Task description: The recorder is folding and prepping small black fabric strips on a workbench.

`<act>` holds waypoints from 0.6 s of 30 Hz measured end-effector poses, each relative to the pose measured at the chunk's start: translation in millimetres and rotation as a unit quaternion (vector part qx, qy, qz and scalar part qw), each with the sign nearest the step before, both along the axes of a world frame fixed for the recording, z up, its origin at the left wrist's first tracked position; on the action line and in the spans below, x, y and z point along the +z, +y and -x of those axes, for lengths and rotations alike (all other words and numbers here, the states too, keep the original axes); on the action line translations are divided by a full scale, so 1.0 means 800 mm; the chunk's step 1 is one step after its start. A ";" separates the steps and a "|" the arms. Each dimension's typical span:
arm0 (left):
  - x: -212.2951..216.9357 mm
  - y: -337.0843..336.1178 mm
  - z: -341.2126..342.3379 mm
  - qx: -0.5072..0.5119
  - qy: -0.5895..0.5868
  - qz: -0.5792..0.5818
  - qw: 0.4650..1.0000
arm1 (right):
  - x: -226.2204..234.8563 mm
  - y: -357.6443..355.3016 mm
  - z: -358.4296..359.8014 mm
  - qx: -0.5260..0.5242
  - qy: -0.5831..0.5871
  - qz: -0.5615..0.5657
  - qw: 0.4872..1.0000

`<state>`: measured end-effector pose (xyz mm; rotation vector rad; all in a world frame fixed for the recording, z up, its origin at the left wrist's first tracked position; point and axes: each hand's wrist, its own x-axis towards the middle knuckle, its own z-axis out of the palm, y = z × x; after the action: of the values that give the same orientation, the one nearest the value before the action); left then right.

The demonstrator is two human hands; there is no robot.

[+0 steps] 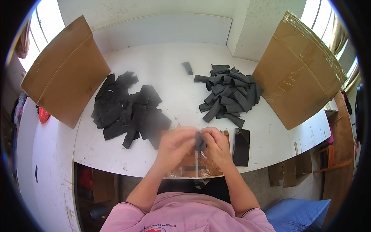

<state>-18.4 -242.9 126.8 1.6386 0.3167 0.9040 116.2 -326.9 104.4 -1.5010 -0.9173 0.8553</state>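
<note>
Between my two hands is a small dark grey fabric tube [200,141], pinched from both sides above the table's near edge. My left hand [176,145] closes its thumb and fingers on the tube's left side. From the right, my right hand [217,146] grips it with bent fingers. Beyond my left hand spreads a loose pile of flat black fabric pieces [129,110]. A heap of rolled dark grey fabric tubes [231,92] lies beyond my right hand. One single tube [187,68] rests apart, left of that heap.
Under my hands, a brown taped board [185,166] sits at the table's front edge. A black phone [241,147] lies right of it. Large cardboard sheets stand at the left [65,73] and right [297,73] of the white table [174,85]. Below right is a blue bag-like thing [299,214].
</note>
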 end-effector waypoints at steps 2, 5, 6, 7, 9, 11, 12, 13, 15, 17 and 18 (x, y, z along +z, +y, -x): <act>-0.002 0.003 -0.003 -0.032 -0.031 0.016 0.999 | 0.021 -0.006 0.007 -0.009 -0.150 -0.179 0.972; -0.005 -0.009 -0.006 0.015 -0.121 0.094 0.988 | 0.058 -0.010 0.011 0.019 -0.457 -0.165 0.874; 0.001 -0.013 -0.006 0.012 -0.119 0.097 0.988 | 0.065 -0.008 0.013 0.027 -0.477 -0.144 0.866; 0.011 -0.020 -0.005 0.029 -0.183 0.170 0.968 | 0.065 -0.005 0.010 0.025 -0.476 -0.140 0.868; 0.014 -0.022 -0.005 0.046 -0.245 0.243 0.937 | 0.061 -0.001 0.005 0.046 -0.550 -0.117 0.826; 0.001 -0.018 -0.001 0.074 -0.224 0.261 0.936 | 0.035 0.002 0.005 0.065 -0.520 -0.097 0.846; -0.020 -0.013 0.000 0.072 -0.165 0.234 0.955 | 0.022 0.001 0.007 0.084 -0.490 -0.079 0.864; -0.028 -0.008 -0.001 0.071 -0.167 0.235 0.955 | 0.016 -0.001 0.009 0.083 -0.492 -0.078 0.863; -0.036 -0.006 -0.003 -0.051 -0.140 0.277 0.949 | 0.007 -0.005 0.013 0.047 -0.425 -0.107 0.898; -0.007 0.002 -0.018 -0.103 -0.180 0.334 0.919 | 0.006 -0.004 0.009 0.053 -0.417 -0.114 0.900; -0.003 0.012 -0.021 -0.145 -0.126 0.296 0.935 | 0.006 -0.002 0.004 0.060 -0.410 -0.125 0.901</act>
<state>-1.3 -233.5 124.6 0.9659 0.1402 0.6926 112.6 -328.4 109.3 -1.5909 -1.6775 0.1287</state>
